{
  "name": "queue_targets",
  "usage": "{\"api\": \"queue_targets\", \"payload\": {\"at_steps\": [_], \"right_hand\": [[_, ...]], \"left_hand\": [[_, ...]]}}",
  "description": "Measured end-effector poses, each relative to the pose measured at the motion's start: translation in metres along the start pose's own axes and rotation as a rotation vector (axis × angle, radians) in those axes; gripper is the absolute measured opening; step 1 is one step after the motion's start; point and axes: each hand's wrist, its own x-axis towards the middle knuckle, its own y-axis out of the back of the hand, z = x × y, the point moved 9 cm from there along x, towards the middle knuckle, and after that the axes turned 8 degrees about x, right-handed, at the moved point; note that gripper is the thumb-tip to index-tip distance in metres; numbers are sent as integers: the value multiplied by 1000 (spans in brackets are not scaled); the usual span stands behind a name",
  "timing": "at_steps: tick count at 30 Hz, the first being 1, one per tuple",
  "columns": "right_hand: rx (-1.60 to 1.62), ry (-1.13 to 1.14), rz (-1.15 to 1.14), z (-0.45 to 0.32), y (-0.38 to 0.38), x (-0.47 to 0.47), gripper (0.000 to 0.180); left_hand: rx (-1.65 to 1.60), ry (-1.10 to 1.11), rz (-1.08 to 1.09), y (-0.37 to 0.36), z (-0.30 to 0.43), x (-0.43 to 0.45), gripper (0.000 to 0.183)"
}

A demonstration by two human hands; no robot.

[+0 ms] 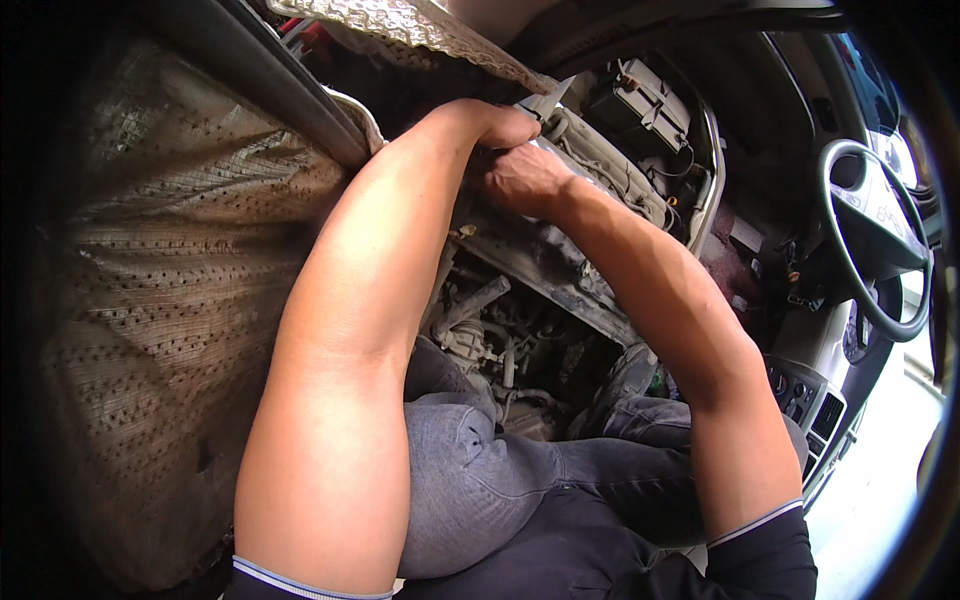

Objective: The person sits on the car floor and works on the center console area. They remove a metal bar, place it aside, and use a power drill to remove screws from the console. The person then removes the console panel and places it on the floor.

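Observation:
Both arms reach forward over an open engine bay inside a vehicle cabin. My left hand (512, 127) is at the far side, bent inward beside the edge of the engine; its fingertips are partly hidden. Just below it, my right hand (529, 180) is curled with its back to the camera, close against or touching the left. What either hand grips cannot be made out. Beside them runs the engine's top with hoses and wiring (607, 169). Below lie a dusty metal crossmember (547, 281) and a pipe stub (474, 304) among engine parts.
A car battery (652, 105) sits beyond the hands. To the right are a steering wheel (874, 240) and the dashboard vents (827, 415). A worn perforated seat cover (180, 322) fills the left side, and a quilted silvery heat shield sheet (412, 26) hangs above. My knees straddle the opening.

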Motion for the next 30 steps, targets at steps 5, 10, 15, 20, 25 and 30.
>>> {"api": "queue_targets", "payload": {"at_steps": [5,10,15,20,25,30], "right_hand": [[57,-89,-42,-5,21,-4,31],[68,-9,79,-10,20,1,29],[-10,-122,-232,-4,10,1,25],[85,-34,55,-14,24,2,24],[57,-102,-70,10,2,-7,23],[22,-126,-94,-6,10,3,22]], "left_hand": [[-102,88,-33,-3,2,-33,51],[-27,50,-38,3,-3,-16,70],[-71,61,-44,-1,1,-19,70],[-86,79,-28,1,-3,-22,70],[-114,100,-43,0,4,-26,68],[-97,61,-19,2,-1,-32,54]]}}
